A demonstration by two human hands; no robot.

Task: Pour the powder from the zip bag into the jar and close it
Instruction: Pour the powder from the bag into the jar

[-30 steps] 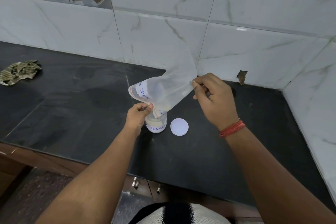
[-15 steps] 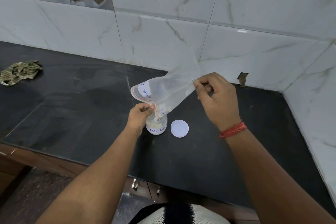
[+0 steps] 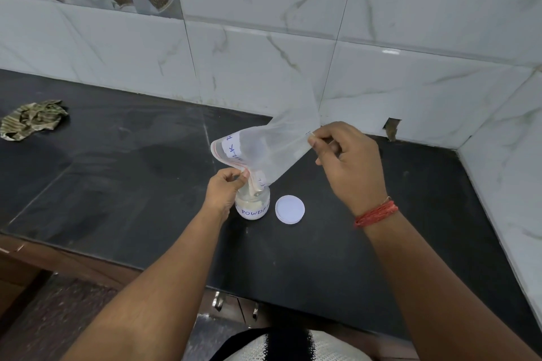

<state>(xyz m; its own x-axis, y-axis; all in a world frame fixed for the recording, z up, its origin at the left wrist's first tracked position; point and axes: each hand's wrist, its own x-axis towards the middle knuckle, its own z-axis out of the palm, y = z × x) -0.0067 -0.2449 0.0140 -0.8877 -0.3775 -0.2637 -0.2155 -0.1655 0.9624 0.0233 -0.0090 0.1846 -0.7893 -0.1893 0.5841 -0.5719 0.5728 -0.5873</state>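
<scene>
Now, both hands (image 3: 349, 164) pinching zip bag (image 3: 264, 152), over jar (image 3: 252, 205)

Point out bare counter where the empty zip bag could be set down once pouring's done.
Free: the wide dark counter between the crumpled cloth and the left hand; also the stretch right of the lid, toward the corner wall. Crowded: around the jar, with lid beside it and zip bag held above by both hands, right hand included.
</scene>
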